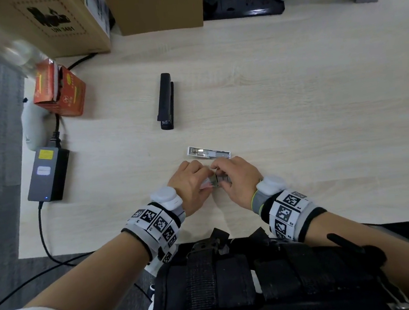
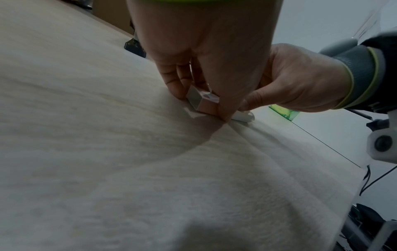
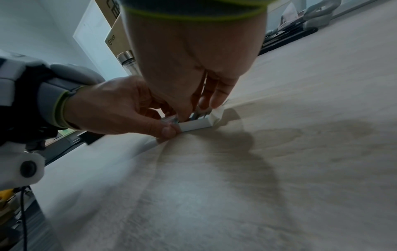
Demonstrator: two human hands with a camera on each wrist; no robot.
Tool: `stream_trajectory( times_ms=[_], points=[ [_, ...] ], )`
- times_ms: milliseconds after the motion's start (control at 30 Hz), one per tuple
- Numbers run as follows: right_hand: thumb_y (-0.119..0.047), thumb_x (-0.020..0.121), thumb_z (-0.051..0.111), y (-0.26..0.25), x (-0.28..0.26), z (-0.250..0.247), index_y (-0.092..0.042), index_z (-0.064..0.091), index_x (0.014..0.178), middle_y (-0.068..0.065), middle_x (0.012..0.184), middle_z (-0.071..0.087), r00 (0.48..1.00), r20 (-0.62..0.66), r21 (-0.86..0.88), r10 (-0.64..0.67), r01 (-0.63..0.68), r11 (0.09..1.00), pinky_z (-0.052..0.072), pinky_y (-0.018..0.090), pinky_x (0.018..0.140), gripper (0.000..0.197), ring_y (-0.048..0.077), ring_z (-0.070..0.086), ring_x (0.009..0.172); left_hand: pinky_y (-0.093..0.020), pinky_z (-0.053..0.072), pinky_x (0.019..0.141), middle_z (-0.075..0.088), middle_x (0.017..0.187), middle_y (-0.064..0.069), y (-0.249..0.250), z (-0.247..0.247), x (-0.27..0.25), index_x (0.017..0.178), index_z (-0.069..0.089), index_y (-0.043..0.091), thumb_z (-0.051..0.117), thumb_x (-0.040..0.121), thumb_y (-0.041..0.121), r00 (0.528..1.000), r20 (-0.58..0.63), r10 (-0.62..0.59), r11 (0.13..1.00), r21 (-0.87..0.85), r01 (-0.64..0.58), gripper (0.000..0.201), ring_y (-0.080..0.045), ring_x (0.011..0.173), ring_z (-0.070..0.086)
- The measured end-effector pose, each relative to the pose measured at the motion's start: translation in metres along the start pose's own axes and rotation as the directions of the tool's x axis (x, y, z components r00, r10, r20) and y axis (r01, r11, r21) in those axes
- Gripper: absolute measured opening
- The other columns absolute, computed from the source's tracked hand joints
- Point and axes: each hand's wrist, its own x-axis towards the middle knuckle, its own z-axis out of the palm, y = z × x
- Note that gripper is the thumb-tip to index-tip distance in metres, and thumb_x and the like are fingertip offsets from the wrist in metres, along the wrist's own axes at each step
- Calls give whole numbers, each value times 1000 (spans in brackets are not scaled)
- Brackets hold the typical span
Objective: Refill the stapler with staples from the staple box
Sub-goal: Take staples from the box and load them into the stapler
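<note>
Near the table's front edge our left hand [image 1: 188,183] and right hand [image 1: 235,177] both pinch the small white cardboard staple box [image 1: 217,180]. Just beyond lies a white open stapler [image 1: 209,152]; farther left, a black stapler [image 1: 166,101].

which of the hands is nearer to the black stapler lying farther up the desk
Left. The left hand sits almost straight below the long black stapler; the right hand lies farther to the right.

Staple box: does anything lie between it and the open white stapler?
Nothing visible does. The left hand and right hand hold the staple box; only bare table separates it from the white stapler.
</note>
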Motion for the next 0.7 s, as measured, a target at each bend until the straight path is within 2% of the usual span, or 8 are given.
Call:
stream_trajectory(
  times_ms=[100, 200, 333, 433, 500, 600, 633, 700],
  points=[
    [-1, 77, 62, 0, 0, 0, -12, 56, 107, 8, 99, 63, 1000, 13, -17, -16, 16, 1000, 42, 32, 75, 33, 28, 50, 94, -34, 42, 64, 59, 86, -12, 0, -1, 1, 97, 65, 10, 75, 70, 17, 1000, -6, 0, 1000, 1, 0, 30, -32, 76, 51],
    [2, 76, 61, -1, 0, 2, -13, 58, 104, 4, 93, 62, 1000, 0, 7, 1, -1, 1000, 43, 33, 74, 32, 25, 49, 90, -32, 39, 64, 59, 85, -12, 0, -1, 0, 97, 64, 10, 76, 70, 17, 1000, -4, 11, 1000, -3, -11, 31, -32, 75, 51],
    [1, 79, 60, -1, 4, -9, -18, 60, 100, -2, 79, 61, 993, 23, 154, 117, -119, 981, 47, 32, 70, 28, 17, 52, 73, -36, 44, 67, 59, 88, -11, -1, -1, 0, 104, 64, 11, 75, 71, 20, 1000, -8, 26, 1000, -7, -26, 36, -32, 79, 52],
    [-2, 76, 65, 3, 7, -24, -24, 60, 92, -8, 70, 62, 978, 7, 273, 208, -202, 941, 49, 28, 67, 28, 12, 54, 63, -39, 47, 71, 61, 93, -11, -1, -3, 0, 108, 62, 10, 77, 70, 29, 999, -24, 41, 999, 16, -40, 45, -32, 83, 53],
    [-2, 75, 67, 5, 10, -33, -27, 60, 87, -9, 66, 62, 967, -2, 349, 255, -238, 906, 48, 26, 64, 29, 9, 52, 58, -36, 46, 74, 63, 95, -10, 0, -6, -1, 109, 61, 9, 77, 71, 34, 997, -59, 43, 999, 3, -43, 48, -30, 85, 54],
    [0, 77, 67, 4, 16, -46, -23, 61, 86, -3, 65, 61, 939, -10, 528, 345, -288, 799, 46, 27, 60, 25, 11, 51, 57, -30, 48, 76, 68, 94, -3, 12, -19, 10, 110, 62, 15, 75, 75, 27, 990, -107, -92, 974, -215, 68, 39, -21, 87, 59],
    [1, 78, 67, 2, 18, -48, -20, 61, 88, 0, 66, 61, 928, -8, 589, 373, -297, 752, 46, 27, 59, 24, 13, 52, 58, -28, 51, 74, 69, 91, 0, 15, -24, 17, 108, 62, 18, 75, 76, 25, 984, -71, -166, 932, -338, 133, 35, -16, 83, 62],
    [4, 78, 67, -3, 21, -52, -15, 61, 91, 5, 68, 62, 913, 6, 700, 409, -296, 650, 49, 29, 61, 23, 15, 56, 60, -22, 53, 68, 71, 84, 1, 23, -35, 34, 99, 62, 22, 75, 77, 20, 958, 77, -275, 793, -545, 271, 26, -10, 72, 64]
  ],
)
